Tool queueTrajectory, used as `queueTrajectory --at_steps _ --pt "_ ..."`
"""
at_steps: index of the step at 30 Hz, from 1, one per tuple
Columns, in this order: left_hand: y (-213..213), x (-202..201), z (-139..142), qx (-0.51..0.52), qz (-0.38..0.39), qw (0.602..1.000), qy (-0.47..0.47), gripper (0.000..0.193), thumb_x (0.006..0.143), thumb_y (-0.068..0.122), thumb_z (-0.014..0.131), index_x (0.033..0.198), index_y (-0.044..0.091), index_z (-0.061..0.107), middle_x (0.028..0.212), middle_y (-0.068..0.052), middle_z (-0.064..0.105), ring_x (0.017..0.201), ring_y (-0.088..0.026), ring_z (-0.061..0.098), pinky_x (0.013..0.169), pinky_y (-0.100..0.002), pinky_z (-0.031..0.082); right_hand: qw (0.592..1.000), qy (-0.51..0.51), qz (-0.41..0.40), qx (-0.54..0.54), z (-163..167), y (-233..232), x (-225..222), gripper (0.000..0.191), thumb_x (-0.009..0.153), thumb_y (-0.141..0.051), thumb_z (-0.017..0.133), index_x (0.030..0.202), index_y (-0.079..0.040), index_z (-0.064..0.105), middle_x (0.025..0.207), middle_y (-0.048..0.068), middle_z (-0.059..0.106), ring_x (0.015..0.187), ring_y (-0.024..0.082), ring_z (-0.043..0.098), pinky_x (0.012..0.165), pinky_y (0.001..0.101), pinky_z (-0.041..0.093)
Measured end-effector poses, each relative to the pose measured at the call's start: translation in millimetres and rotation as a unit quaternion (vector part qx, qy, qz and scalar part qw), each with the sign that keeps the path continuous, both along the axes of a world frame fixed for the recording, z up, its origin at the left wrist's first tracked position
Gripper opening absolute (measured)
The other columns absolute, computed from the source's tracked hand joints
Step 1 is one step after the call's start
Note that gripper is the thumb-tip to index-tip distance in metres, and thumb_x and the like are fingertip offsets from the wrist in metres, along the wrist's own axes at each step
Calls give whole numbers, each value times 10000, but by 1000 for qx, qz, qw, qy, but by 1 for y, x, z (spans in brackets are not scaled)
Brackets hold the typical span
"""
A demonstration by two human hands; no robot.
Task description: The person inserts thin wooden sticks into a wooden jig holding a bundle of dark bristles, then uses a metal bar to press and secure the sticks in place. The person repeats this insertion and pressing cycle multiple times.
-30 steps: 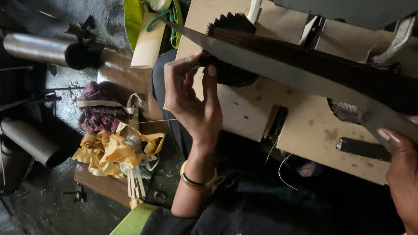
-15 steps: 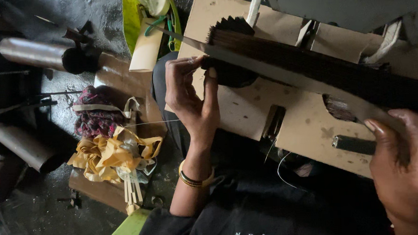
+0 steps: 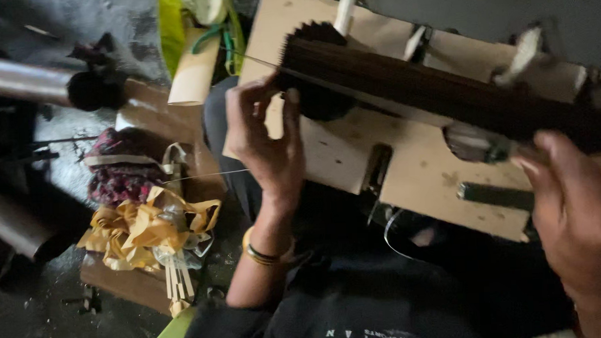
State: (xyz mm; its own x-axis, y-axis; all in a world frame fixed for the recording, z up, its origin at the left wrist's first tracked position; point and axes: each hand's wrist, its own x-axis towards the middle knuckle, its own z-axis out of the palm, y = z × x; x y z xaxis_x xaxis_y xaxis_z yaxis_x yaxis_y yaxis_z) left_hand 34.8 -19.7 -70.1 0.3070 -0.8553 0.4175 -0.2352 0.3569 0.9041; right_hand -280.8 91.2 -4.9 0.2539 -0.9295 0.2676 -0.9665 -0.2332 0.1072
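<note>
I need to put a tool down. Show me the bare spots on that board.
The plywood board is bare below the dark stick bundle, between the left hand and the metal bracket, and again at its top left corner. Near the right hand it is crowded with fittings. Yellow ribbons cover the low plank.

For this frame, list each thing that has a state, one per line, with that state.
Left hand: raised, fingertips pinching the end of the stick bundle.
Right hand: grip closed around the bundle's other end.
Dark stick bundle: held level across the board, ends fanned at the left.
Plywood board: lying under the bundle.
Yellow ribbon heap: loose, tangled on the floor.
Metal pipe: lying flat.
</note>
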Motion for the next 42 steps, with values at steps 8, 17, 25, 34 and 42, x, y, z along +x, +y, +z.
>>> queueTrajectory --at_steps 8,17,25,34,42 --pt "-10 35 28 -81 88 899 -421 567 1018 379 869 1346 43 552 1314 -96 602 1300 -289 566 1091 -420 532 994 68 17 -79 34 -14 -13 393 996 -328 812 1259 -43 750 842 43 704 791 171 650 746 302 465" --pt "-56 58 72 -239 -219 798 -508 313 968 195 786 1211 32 674 1291 -152 565 1180 -204 564 976 -289 567 986 -62 10 -153 13 -14 -13 244 1001 -254 860 1093 -48 768 896 26 699 824 184 638 802 344 461" --pt "-61 55 60 -209 -254 819 -470 242 935 90 944 1002 22 721 1077 -98 672 1072 -225 660 900 -343 580 980 -126 -16 -153 7 -8 -19 215 941 -159 911 1041 2 809 1005 118 693 829 207 622 734 286 469" --pt "-54 39 66 -126 -260 839 -461 243 913 185 866 1038 58 701 1166 -55 672 1062 -178 609 903 -322 512 975 -103 15 -196 -1 -7 -27 238 955 -177 915 1071 1 807 976 77 540 898 211 547 686 290 450" --pt "-20 -94 98 -291 -246 788 -483 338 952 269 827 1197 101 666 1146 -54 548 1031 -187 546 906 -379 451 969 -95 1 -226 -9 -9 -26 147 983 -106 902 1005 -4 799 942 76 492 910 218 518 684 317 446"
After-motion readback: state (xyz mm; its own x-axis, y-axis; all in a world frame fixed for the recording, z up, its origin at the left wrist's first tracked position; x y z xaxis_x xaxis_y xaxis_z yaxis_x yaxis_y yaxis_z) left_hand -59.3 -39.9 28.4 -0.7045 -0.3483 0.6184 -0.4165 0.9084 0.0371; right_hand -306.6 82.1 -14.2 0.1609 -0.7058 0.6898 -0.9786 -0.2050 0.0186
